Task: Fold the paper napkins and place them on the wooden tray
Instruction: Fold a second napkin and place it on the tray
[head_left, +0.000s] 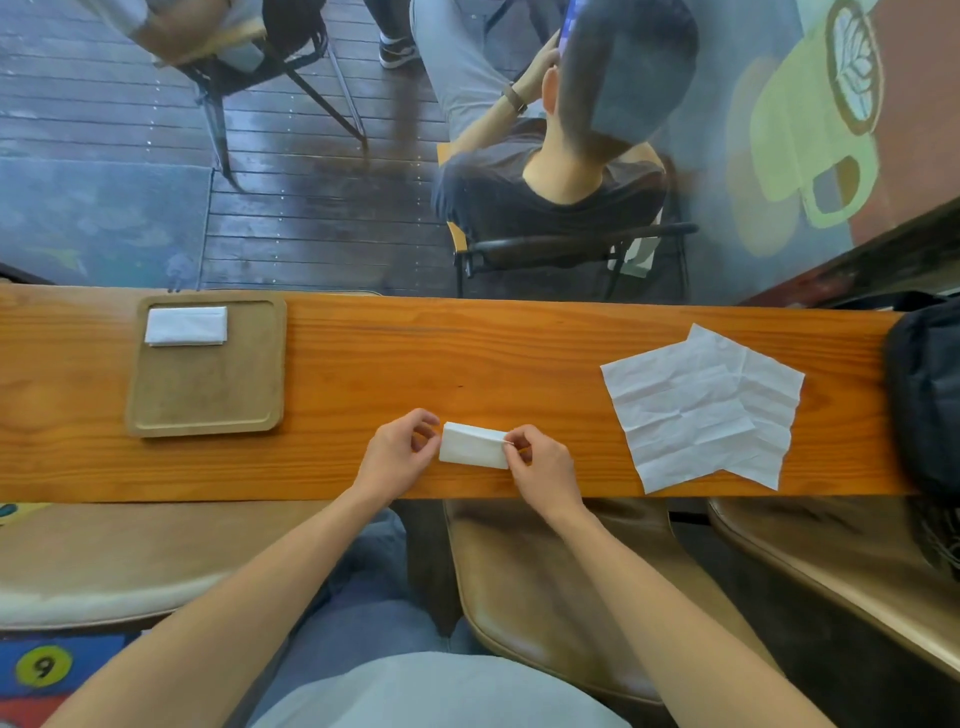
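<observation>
Orange-brown wood makes the long counter (467, 364) in front of you, with a window behind it and a seated person on the other side of the glass. From the head camera, the folded napkin (474, 446) lies flat near the counter's near edge, directly between your two hands. Your right hand (545, 470) pinches the napkin's right end between thumb and forefinger, the other fingers curled. Your left hand (397, 454) is at the napkin's left end with thumb and forefinger bent close together; whether the fingertips really touch the paper, I cannot tell. To the far left sits the wooden tray (208, 405), and one already folded napkin on the tray (186, 326) rests in its far left corner. To the right, well apart from your hands, two unfolded napkins (701, 405) lie spread and overlapping, full of creases. At the counter's right end stands a dark bag (930, 395).
</observation>
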